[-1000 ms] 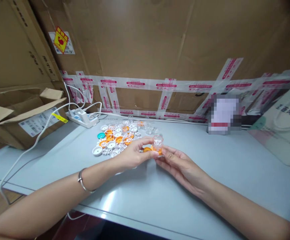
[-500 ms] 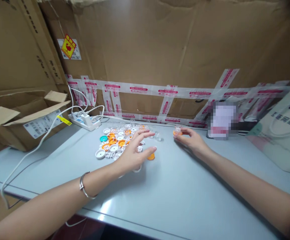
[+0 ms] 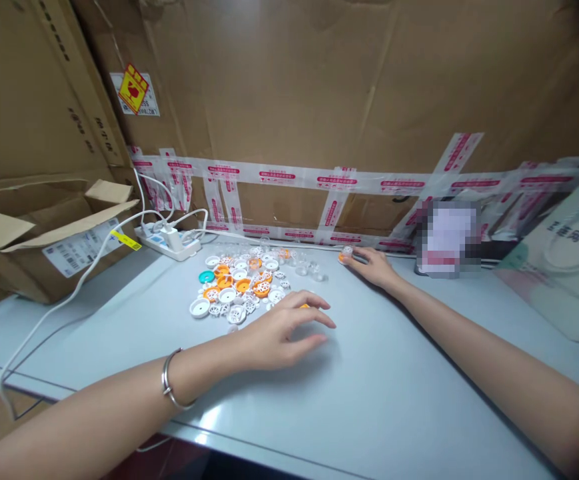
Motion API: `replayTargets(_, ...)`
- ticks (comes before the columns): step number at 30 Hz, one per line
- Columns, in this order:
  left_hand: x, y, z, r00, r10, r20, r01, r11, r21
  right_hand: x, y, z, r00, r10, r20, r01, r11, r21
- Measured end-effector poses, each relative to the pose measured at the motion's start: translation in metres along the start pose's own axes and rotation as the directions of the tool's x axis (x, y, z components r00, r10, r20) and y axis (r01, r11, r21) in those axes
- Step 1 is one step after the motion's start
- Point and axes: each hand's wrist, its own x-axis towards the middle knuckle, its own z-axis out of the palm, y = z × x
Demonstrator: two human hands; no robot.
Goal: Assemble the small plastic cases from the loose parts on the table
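Observation:
My right hand (image 3: 373, 267) reaches to the back of the table, its fingertips closed on a small clear plastic piece with an orange base (image 3: 345, 254). The piece is at table level, right of a few loose clear pieces (image 3: 314, 270). My left hand (image 3: 286, 330) hovers palm down with fingers apart and nothing in it. Beneath its fingers an orange part (image 3: 304, 307) is mostly hidden. Left of that hand spreads a pile of white and orange round plastic parts (image 3: 242, 286), with one teal disc (image 3: 206, 277) among them.
A power strip (image 3: 172, 247) with plugs and white cables sits at the back left, beside an open cardboard box (image 3: 69, 233). A large taped carton (image 3: 269, 100) stands along the back. On the right are a blurred-out upright object (image 3: 446, 240) and a pale printed box (image 3: 564, 260).
Both hands held the clear and orange piece together; then they parted. My right hand carried it to the back right. My left hand let go, opened and moved over the table nearer me.

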Motion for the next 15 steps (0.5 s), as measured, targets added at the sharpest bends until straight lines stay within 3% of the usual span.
replayTargets(7, 0.001, 0.002, -0.006, 1.000, 0.016, -0.023, -0.015, 1.000, 0.020, -0.004, -0.008, -0.002, 0.994, 0.060, -0.088, -0.050, 0.992, 0.115)
replayTargets(12, 0.009, -0.003, -0.033, 0.964, 0.014, -0.265, 0.020, 0.992, 0.124, -0.030, -0.031, -0.031, 0.958, 0.032, -0.285, 0.045, 0.965, 0.258)
replayTargets(15, 0.011, -0.013, -0.051, 0.963, -0.044, -0.267, 0.107, 0.968, 0.227, -0.064, -0.052, -0.048, 0.977, -0.063, -0.202, 0.124, 0.945, 0.302)
